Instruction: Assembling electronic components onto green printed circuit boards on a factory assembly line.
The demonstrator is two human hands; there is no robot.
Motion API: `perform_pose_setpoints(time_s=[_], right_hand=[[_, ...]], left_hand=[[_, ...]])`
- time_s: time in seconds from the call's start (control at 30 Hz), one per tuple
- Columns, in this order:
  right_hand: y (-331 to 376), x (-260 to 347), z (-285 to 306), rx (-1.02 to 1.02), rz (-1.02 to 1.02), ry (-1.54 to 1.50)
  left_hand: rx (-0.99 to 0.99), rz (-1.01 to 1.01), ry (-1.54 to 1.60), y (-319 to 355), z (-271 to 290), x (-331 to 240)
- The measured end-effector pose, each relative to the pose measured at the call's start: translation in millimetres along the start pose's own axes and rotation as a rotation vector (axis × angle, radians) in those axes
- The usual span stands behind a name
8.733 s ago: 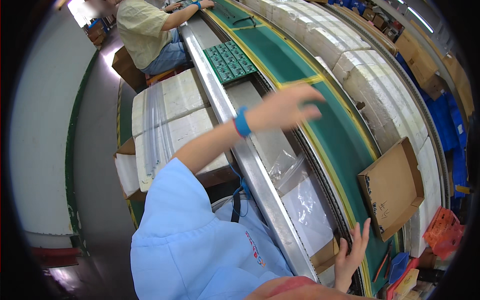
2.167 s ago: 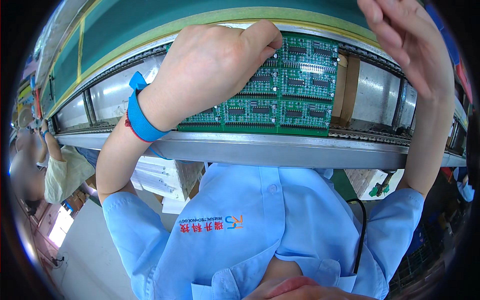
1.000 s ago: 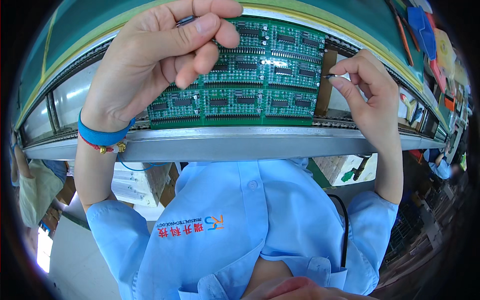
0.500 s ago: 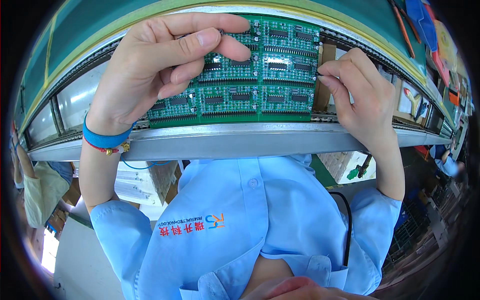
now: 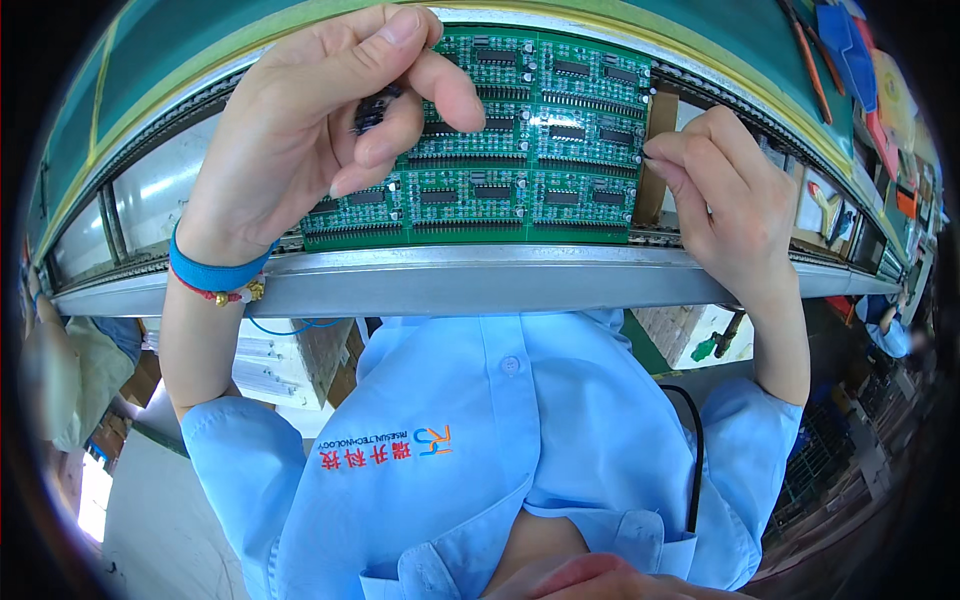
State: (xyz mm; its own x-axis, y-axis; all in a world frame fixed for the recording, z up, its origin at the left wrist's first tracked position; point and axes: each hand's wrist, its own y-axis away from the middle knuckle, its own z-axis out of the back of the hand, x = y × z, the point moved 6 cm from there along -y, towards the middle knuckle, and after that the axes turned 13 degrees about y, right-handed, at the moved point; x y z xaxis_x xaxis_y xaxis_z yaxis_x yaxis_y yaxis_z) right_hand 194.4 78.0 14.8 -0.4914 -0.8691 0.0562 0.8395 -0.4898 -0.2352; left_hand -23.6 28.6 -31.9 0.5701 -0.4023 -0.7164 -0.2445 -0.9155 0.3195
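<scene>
A green circuit board panel (image 5: 531, 160) lies flat between two rails, filled with rows of black chips, pin rows and small parts. Over its left part is my left hand (image 5: 300, 125), palm turned inward; its curled fingers close on several small black components (image 5: 375, 108), whose kind is hard to make out. My right hand (image 5: 735, 195) is at the panel's right edge, thumb and forefinger pinched together there. A tiny dark part shows at those fingertips, too small to name. My left hand covers the panel's upper left portion.
A metal front rail (image 5: 480, 280) runs along my side of the panel. Orange-handled pliers (image 5: 812, 65) and a blue bin (image 5: 846, 50) are at the far right. White stacked trays (image 5: 275, 365) stand below the rail. Other people are at the left and right edges.
The panel has shifted slightly right, and my right hand with it. My left hand has turned and its fingers have moved, exposing the black components in it.
</scene>
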Motion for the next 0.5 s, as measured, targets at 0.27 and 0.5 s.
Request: perform_pose_setpoints(time_s=[0.27,0.5], right_hand=[[1.1,0.2,1.3,0.002,-0.018,-0.001],[-0.8,-9.6,13.1,-0.022,-0.062,-0.186]], left_hand=[[0.054,-0.032,-0.075,0.1,-1.4,3.1],[-0.071,0.192,-0.092,5.7,-9.0,11.5]])
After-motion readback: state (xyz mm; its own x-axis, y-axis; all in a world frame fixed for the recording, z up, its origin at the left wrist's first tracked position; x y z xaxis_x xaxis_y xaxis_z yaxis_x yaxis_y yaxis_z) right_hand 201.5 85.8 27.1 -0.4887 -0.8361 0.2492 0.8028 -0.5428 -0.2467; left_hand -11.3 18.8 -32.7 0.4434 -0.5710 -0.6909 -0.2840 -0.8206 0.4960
